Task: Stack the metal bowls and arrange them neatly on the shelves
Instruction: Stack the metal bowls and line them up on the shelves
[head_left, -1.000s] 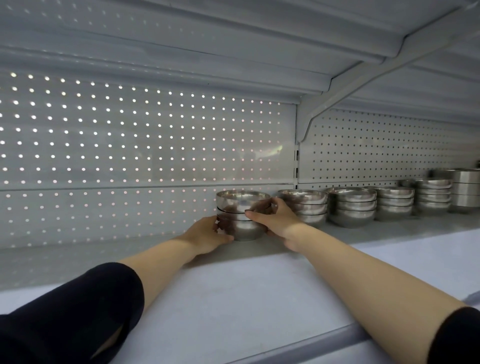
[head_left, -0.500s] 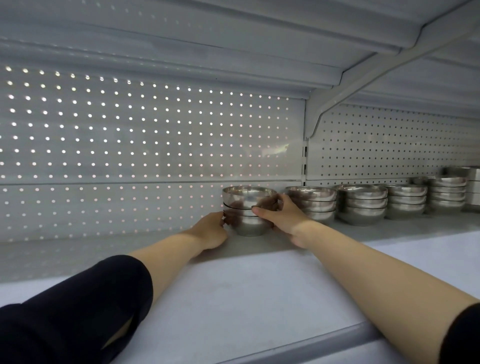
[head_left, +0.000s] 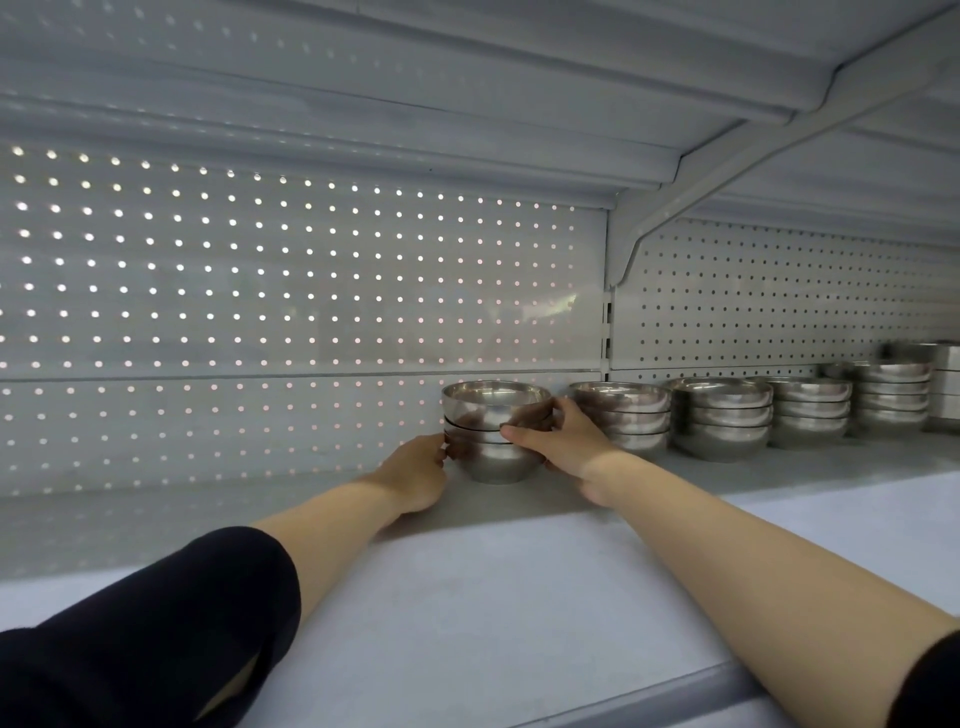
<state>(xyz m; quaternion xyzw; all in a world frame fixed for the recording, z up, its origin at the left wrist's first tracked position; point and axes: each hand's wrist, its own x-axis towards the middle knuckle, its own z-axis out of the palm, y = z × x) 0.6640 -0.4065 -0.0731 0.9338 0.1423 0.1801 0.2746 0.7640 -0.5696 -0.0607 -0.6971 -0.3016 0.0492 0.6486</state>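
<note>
A stack of three metal bowls (head_left: 493, 415) stands at the back of the grey shelf (head_left: 467, 597), close to the perforated back panel. My left hand (head_left: 415, 475) holds the stack's left side low down. My right hand (head_left: 563, 441) grips its right side, thumb across the front of the middle bowl. To the right runs a row of further bowl stacks: one (head_left: 626, 415) just behind my right hand, then another (head_left: 722, 418), then a third (head_left: 808, 410) and more beyond it (head_left: 891, 397).
The perforated back panel (head_left: 260, 322) runs the whole width. The shelf above (head_left: 467, 78) hangs low, held by a slanted bracket (head_left: 727, 171). Left of the held stack is bare shelf floor. The shelf's front lip (head_left: 649, 696) crosses the lower right.
Both hands stay on the stack, which sits slightly nearer the neighbouring stack on the right. The camera view has shifted a little left.
</note>
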